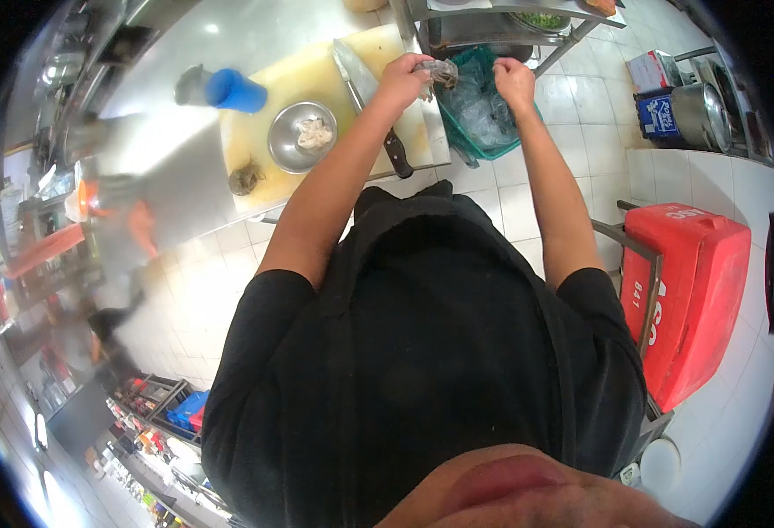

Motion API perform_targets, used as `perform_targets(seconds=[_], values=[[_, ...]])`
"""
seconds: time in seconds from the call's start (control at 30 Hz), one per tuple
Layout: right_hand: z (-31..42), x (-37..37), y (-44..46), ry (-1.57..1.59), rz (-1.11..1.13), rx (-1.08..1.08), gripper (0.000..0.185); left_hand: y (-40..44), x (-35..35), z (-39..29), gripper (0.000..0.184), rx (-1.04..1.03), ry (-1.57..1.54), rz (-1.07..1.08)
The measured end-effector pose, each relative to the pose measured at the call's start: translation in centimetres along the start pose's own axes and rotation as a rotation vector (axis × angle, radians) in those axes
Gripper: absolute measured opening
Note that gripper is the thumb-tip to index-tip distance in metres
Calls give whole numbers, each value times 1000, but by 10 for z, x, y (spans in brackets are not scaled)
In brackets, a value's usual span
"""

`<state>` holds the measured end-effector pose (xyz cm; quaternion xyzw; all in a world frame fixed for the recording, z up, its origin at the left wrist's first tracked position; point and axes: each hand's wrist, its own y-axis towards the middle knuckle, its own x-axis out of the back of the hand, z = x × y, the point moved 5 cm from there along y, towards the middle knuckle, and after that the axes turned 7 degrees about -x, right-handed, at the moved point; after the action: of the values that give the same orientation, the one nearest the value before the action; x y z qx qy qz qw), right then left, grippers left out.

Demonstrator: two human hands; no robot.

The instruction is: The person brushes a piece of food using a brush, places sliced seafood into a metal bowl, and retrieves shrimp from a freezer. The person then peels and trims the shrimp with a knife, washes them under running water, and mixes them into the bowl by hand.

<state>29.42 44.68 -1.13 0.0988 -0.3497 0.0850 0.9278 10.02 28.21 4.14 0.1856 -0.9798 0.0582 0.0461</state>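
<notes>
My left hand (403, 84) is closed on a grey raw prawn (441, 72), held out past the end of the yellowed cutting board (303, 66). Over the green bin (484, 153) with its clear plastic liner, my right hand (516, 84) has its fingers pressed together; whatever they may hold cannot be made out. Under my left forearm lies a large knife (397, 153) with a black handle, its blade partly covered. On the board stands a steel bowl (290, 163) with pale peeled pieces (313, 134) in it. A greyish prawn-like lump (245, 179) lies at the board's near left corner.
A blue cup (237, 91) is on the board's left part, beside a grey container (193, 86). The steel counter (167, 176) runs to the left. At right are a red box (686, 290) on a metal frame and a large pot (702, 119).
</notes>
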Motion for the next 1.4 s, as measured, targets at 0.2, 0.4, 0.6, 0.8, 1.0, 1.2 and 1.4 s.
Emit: perform_targets(seconds=[0.2,0.4,0.6,0.8,1.0,1.2,1.4], values=[[19,-3,-22,517,305,-304,41,5,-2,-20,27,149,-435,-105],[94,-42,-71,1265,641,-531,27,14,-9,2,28,97,-430,-132],[133,-29,-63,990,437,-251,11,11,5,1,28,49,-507,-218],[130,-34,-54,496,203,-28,18,5,18,17,26,84,-393,-280],[89,-55,-55,1141,645,-440,10,-1,15,16,26,96,-470,-341],[115,-46,-70,974,621,-370,7,-2,5,14,26,89,-382,-357],[120,-35,-67,877,547,-276,9,-1,2,13,29,55,-392,-352]])
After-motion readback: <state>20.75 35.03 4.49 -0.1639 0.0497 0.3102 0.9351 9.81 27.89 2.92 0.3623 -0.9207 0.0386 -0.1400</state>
